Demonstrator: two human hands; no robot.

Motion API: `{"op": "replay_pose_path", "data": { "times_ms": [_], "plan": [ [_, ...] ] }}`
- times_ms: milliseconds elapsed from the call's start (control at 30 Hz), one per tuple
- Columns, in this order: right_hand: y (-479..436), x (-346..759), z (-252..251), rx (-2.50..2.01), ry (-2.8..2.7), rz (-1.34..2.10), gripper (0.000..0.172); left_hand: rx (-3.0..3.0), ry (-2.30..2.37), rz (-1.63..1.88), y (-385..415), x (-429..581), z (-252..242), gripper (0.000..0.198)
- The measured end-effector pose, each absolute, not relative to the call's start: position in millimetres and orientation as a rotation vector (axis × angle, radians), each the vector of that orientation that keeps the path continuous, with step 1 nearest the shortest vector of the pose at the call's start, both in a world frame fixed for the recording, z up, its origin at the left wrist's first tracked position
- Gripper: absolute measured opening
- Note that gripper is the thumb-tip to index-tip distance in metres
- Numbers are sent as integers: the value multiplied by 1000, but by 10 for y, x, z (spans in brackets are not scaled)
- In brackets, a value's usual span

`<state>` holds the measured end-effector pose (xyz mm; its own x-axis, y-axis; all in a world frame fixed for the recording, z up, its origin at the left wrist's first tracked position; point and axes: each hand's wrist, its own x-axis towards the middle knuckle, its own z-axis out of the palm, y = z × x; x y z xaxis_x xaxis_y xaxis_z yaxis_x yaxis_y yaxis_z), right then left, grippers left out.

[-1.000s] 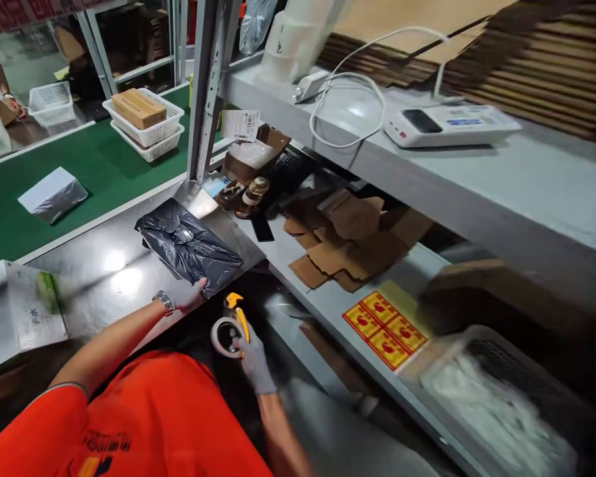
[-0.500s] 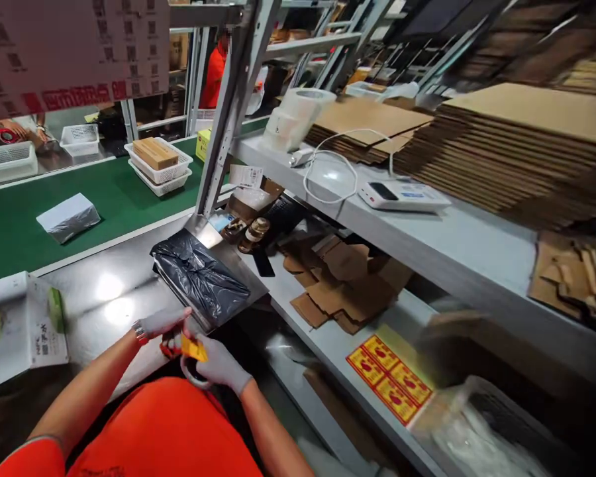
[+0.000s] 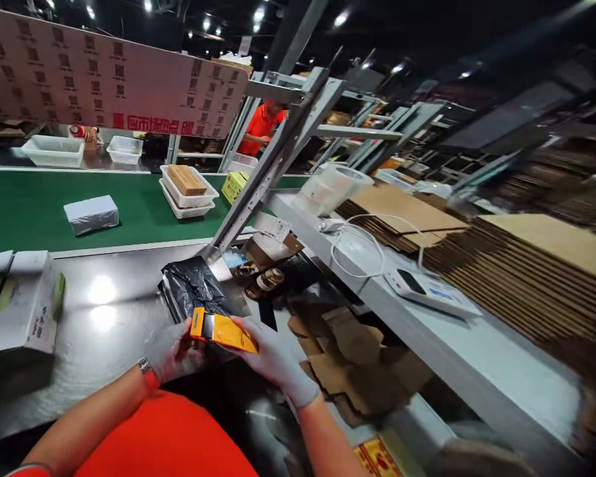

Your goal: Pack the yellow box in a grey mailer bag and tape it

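Left hand: the gloved left hand (image 3: 171,354) is being curled around the near-left end of the tape dispenser, fingers folded onto it.
Right hand: the gloved right hand (image 3: 275,354) is being closed over the far-right end of the same tool, thumb and fingers gripping the yellow body.
Tape dispenser: the yellow tape dispenser (image 3: 222,331) is being held between both hands, just above the near edge of the surface; its long axis is being kept running left to right, tilted slightly down toward the right hand.
Nearer hand: both are touching it; neither is being kept apart from it.
Black parcel: the black plastic-wrapped parcel (image 3: 193,291) is lying just beyond the dispenser, straight ahead of the hands, near but not being touched.
Surface: the shiny metal surface (image 3: 109,324) is carrying the parcel and a white box (image 3: 24,308) well to the left.
Shelf: cardboard scraps (image 3: 342,351) are lying to the right, on the lower shelf.
Conveyor: a white parcel (image 3: 91,213) and stacked baskets (image 3: 187,192) are resting on the green belt (image 3: 24,205) farther off.
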<state>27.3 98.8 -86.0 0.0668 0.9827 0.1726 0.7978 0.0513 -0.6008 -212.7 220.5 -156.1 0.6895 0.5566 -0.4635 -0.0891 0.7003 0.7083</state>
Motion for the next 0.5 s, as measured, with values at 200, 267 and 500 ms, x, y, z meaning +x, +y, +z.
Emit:
{"op": "replay_pose_path", "data": {
  "times_ms": [200, 267, 500],
  "plan": [
    [1488, 781, -927, -1751, -2168, 241, 82, 1031, 1091, 713, 2246, -1845, -1539, 48],
    [1637, 1110, -966, -1768, -2205, 131, 80, 1199, 1243, 806, 2260, -1857, -1494, 54],
    [2057, 2545, -1642, -1867, -1880, 46, 52, 1133, 1711, 837, 2116, -2378, -1783, 65]
  ]
}}
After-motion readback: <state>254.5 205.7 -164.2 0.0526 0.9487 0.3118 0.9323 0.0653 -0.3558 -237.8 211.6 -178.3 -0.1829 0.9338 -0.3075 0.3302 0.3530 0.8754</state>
